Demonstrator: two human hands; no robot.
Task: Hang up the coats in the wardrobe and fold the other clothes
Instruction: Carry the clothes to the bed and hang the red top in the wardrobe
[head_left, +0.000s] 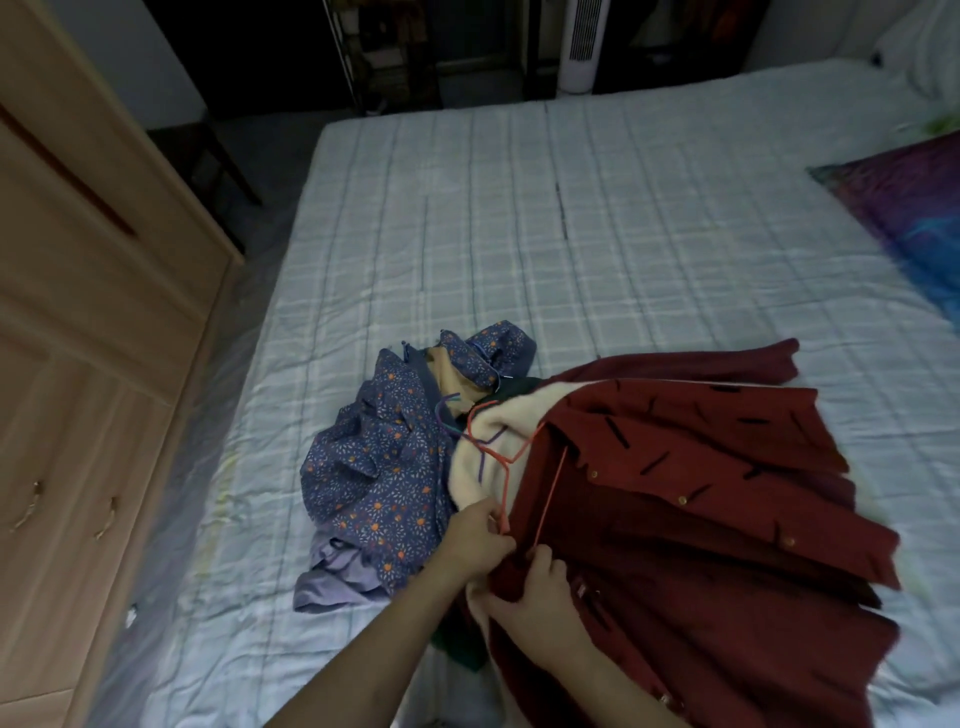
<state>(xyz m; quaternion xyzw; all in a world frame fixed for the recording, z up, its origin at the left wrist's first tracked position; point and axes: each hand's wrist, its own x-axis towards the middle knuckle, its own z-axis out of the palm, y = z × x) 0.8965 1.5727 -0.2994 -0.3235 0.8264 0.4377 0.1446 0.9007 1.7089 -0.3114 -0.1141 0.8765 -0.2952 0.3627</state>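
Head view: both hands work at the near shoulder of the dark red fleece-lined coat (701, 493) on the bed (519, 208), left hand (475, 535) pinching the thin red wire hanger (511, 452), right hand (540, 603) gripping coat fabric, hanger's hook pointing away twd the blue floral jacket (384, 467).

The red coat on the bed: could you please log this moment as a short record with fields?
Coat: red coat, cream lining, spread open on the bed
Hanger: red hanger lying on the lining
Left hand: left hand pinches the hanger's end
Right hand: right hand grips the coat's edge
Beside it: blue floral garment, crumpled
Wardrobe: wardrobe, doors closed
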